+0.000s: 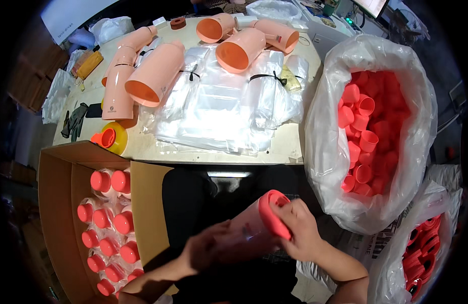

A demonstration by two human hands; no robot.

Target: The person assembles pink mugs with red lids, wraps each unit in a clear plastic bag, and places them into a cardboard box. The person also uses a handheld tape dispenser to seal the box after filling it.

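Over my lap lies a pink vacuum flask (244, 232), tilted with its upper end toward the right. My left hand (206, 248) is wrapped around the lower part of the flask, slightly blurred. At the other end my right hand (298, 228) grips a coral-red collar (274, 217) that sits on the flask; its fingers reach over the rim. My palms and the flask's underside are hidden. To the left, an open carton (148, 207) holds several flasks with red caps (123, 222), wrapped in clear plastic.
On the table (289, 147) are clear plastic bags (213, 121) and several hollow pink shells (155, 76). A lined sack of red cups (368, 142) stands at the right, above another bag of red parts (421, 253). Dark gloves (77, 120) lie near the table's left edge.
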